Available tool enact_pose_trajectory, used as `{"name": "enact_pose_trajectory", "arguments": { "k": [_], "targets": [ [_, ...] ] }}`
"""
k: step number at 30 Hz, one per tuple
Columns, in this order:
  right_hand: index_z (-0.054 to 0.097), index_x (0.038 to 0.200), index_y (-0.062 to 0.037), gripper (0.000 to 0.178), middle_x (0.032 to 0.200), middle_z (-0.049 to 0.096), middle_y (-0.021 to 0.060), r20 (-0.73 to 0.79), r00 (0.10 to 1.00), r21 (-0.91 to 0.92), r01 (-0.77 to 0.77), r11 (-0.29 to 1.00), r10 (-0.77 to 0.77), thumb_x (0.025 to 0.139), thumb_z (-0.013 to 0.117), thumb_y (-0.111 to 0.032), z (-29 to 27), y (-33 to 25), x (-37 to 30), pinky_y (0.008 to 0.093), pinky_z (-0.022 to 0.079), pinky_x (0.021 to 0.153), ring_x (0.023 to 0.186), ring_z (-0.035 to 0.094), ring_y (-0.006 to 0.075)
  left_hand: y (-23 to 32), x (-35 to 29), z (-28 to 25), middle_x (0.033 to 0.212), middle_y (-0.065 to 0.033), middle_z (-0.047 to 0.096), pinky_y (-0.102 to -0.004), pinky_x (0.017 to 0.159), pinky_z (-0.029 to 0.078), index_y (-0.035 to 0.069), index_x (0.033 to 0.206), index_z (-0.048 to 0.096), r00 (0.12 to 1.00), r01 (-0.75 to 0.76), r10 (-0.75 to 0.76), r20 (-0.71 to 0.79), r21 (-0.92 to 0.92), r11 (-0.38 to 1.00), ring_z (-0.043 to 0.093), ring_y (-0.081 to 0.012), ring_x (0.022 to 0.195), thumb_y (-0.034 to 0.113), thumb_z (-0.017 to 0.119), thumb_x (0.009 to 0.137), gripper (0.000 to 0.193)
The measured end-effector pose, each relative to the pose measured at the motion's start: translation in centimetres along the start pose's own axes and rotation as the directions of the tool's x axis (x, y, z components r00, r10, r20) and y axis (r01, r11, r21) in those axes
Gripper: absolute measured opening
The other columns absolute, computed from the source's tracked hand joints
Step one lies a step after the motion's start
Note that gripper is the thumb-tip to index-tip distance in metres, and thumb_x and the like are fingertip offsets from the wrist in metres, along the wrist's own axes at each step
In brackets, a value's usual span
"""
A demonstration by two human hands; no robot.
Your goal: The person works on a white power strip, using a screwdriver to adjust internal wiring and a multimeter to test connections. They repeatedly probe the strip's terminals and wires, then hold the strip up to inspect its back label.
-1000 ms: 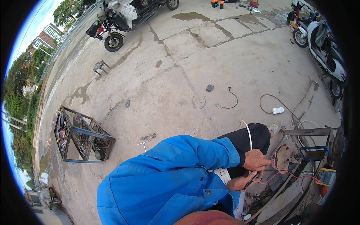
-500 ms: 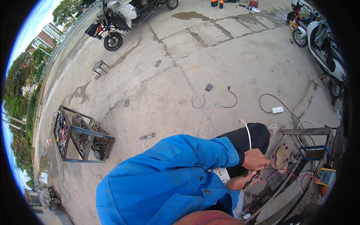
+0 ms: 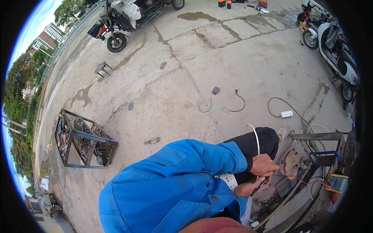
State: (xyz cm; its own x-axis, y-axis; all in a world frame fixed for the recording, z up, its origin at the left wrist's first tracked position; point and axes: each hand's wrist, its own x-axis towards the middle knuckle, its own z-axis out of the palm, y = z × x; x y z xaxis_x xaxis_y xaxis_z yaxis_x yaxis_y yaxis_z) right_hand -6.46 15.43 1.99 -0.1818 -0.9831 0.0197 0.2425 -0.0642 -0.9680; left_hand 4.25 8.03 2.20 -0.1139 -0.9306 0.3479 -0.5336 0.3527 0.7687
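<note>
Both hands are close together over my bent knee. My left hand (image 3: 264,165), at the end of the blue sleeve (image 3: 210,156), has its fingers pinched, and a white cable (image 3: 256,139) arcs up from it. Just below, my right hand (image 3: 247,188) is closed around a dark, slim test probe (image 3: 259,186). A red lead (image 3: 299,178) and a black lead run from near the hands to a yellow-edged multimeter (image 3: 337,183) at the right. What the left fingertips pinch is partly hidden. A white piece with dark marks (image 3: 228,179) shows beside my lap.
Right of my hands stand a metal frame (image 3: 316,136) and a round reddish part (image 3: 289,162). A white adapter (image 3: 286,114) and loose wires (image 3: 244,101) lie on the concrete. Left is a rack of tools (image 3: 86,141); scooters (image 3: 332,48) stand at far right.
</note>
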Motion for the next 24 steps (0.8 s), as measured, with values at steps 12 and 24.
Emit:
{"name": "enact_pose_trajectory", "arguments": {
  "k": [12,24],
  "targets": [
    [0.046,0.159,0.0018,0.06,0.16,0.051,0.0214,0.02,0.996,0.02,-0.088,0.996,0.088,0.115,0.06,-0.036,0.5,-1.3,-0.3,0.0445,0.041,0.126,0.147,0.053,0.0312,0.4,0.2,-0.5,0.073,-0.0147,0.071,-0.0527,0.062,0.055,0.013,0.101,0.071,0.999,0.033,-0.033,0.01,-0.001,0.999,0.071,-0.0407,0.069,0.023,0.067,0.095,0.012],
    [0.039,0.159,0.007,0.064,0.162,0.044,0.0256,0.069,0.996,-0.044,-0.047,0.998,0.05,0.115,0.056,-0.037,0.4,-1.4,-0.3,0.0451,0.035,0.129,0.151,0.047,0.0325,-0.1,0.1,-0.2,0.071,-0.0133,0.071,-0.0526,0.061,0.054,0.013,0.101,0.07,1.0,-0.021,0.021,-0.002,0.008,1.0,0.071,-0.0402,0.068,0.021,0.066,0.095,0.01]
  ]
}}
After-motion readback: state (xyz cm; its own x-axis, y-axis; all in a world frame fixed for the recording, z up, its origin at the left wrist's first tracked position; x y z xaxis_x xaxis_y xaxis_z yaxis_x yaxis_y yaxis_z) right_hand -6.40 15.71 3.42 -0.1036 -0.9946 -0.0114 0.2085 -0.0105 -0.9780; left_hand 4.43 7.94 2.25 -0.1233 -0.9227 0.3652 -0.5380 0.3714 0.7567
